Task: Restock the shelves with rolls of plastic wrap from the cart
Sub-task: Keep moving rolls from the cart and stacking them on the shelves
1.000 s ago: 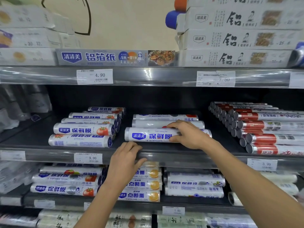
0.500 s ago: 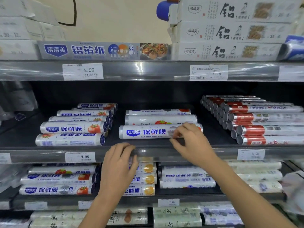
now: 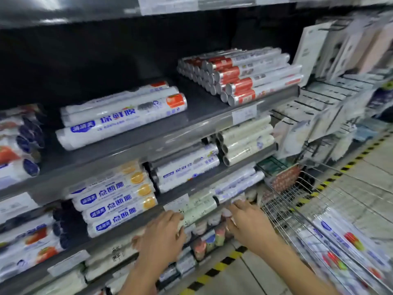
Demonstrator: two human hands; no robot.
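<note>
My left hand (image 3: pixel 163 235) and right hand (image 3: pixel 248 222) hover loose, empty. Rolls (image 3: pixel 350 252) lie lengthwise in the cart (image 3: pixel 302 194), rightward; right hand nearer.

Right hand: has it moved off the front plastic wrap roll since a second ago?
Yes. The right hand has left the front roll and now sits down-right of it, by the pale green rolls, beside the cart.

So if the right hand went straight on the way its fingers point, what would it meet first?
Probably the white rolls with purple print, lying just beyond the right hand. Motion blur leaves the depth unclear.
</note>
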